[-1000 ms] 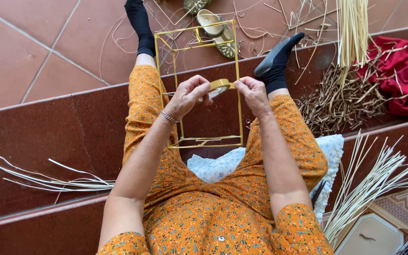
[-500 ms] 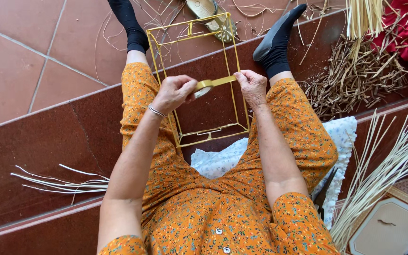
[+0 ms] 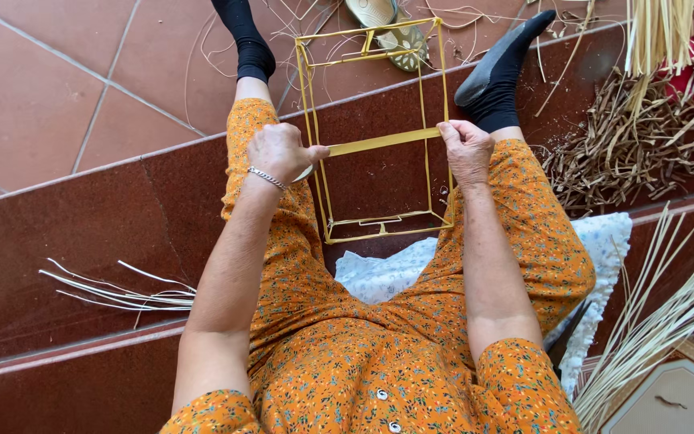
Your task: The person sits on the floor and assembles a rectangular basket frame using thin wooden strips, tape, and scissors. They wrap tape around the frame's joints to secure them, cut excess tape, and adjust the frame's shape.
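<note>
Between our two hands a flat yellow strip [image 3: 383,142] runs almost level, stretched across the front of a yellow wire frame [image 3: 375,128] that stands between our knees. Our left hand [image 3: 280,151] is closed on the strip's near-left end, fingers curled and thumb pressing against the frame's left upright, a thin silver bracelet [image 3: 267,178] on the wrist just behind it. Our right hand [image 3: 466,149] is clamped on the strip's other end where it meets the frame's right upright, knuckles up. The two hands are well apart, one at each side of the frame, and the strip is taut from one to the other. Below the hands the frame's bottom rails rest by a white patterned cushion [image 3: 379,273] on which we sit, on dark red tiled steps [image 3: 106,217]. Beyond the hands our feet in black socks [image 3: 496,76] flank the frame's far end, and a sandal [image 3: 387,24] lies behind it. Out past the right hand sits a heap of brown twigs [image 3: 636,145], with a bundle of pale reeds [image 3: 660,313] lower down on that side. Off to the side of the left arm, a few loose pale canes [image 3: 122,289] lie on the step.
</note>
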